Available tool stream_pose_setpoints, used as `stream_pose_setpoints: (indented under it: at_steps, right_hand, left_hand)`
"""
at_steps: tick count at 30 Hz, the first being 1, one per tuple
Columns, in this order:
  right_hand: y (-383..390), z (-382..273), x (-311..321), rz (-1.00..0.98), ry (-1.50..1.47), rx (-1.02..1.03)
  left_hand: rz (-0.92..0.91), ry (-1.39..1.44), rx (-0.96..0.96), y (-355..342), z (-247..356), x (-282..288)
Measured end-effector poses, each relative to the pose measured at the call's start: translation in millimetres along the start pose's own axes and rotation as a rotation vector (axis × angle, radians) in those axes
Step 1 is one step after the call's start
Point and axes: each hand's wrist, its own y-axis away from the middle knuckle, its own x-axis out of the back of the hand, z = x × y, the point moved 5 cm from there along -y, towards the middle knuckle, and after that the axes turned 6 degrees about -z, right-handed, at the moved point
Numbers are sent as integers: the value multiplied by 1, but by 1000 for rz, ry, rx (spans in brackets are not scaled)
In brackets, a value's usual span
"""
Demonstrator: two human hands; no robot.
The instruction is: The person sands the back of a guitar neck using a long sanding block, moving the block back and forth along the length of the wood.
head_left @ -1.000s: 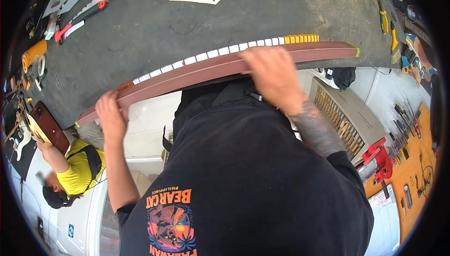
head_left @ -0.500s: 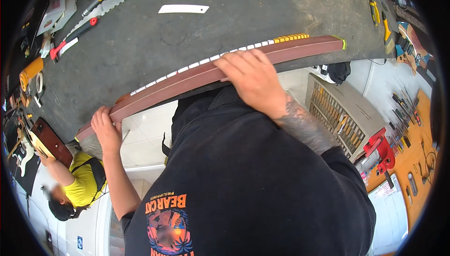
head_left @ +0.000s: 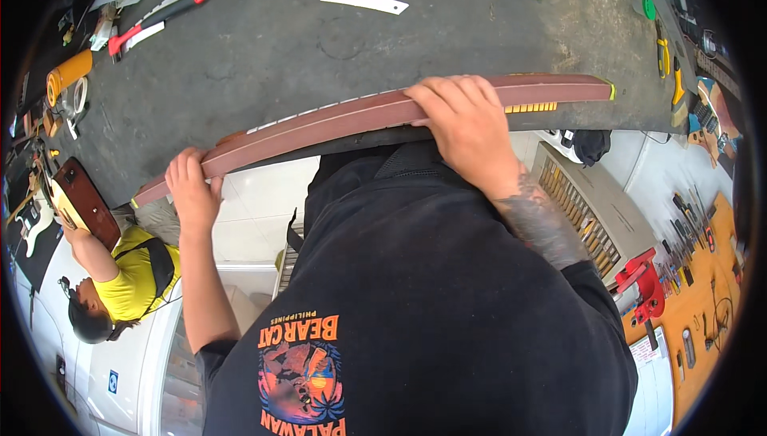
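There it was: the left hand [head_left: 194,184] gripped the long reddish-brown bar [head_left: 319,122] toward one end, the right hand [head_left: 467,128] clasped it past middle, along the desk's [head_left: 264,53] near edge, yellow blocks [head_left: 531,107] showing!

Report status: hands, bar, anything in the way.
Left hand gripping bar near its left end. Right hand gripping right of middle. Possible obstruction: strip, partly hidden by bar.

Under the right grip [head_left: 467,132], a reddish-brown bar [head_left: 335,122] with a yellow-green end [head_left: 613,92]; just right of the grip, a segmented yellow strip [head_left: 532,107]; beyond the grip, blotchy dark-grey worktop [head_left: 280,53].
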Motion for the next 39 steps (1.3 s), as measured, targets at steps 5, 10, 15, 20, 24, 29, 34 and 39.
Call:
stream_pose_setpoints:
  at_steps: [5,10,15,20,24,29,34,39]
  right_hand:
    - [38,73,38,-54,183,-37]
    - [75,133,78,-120,135,-120]
    - [8,9,5,-51,71,-81]
    - [21,21,10,-32,96,-21]
    - [79,118,68,-92,170,-134]
    - [66,80,34,-30,138,-89]
    - [18,-20,-5,84,34,40]
    - [67,65,37,19,113,-16]
  left_hand:
    - [32,19,-81,-38,106,0]
    - [118,188,-173,-68,185,10]
    - [104,-37,-19,-6,26,-6]
    - [70,-22,-58,-9,39,-2]
    - [159,102,-155,-50,165,1]
    - [110,60,-106,-29,119,-3]
    - [130,-55,14,17,5,-3]
    - [101,-13,-26,-19,116,-7]
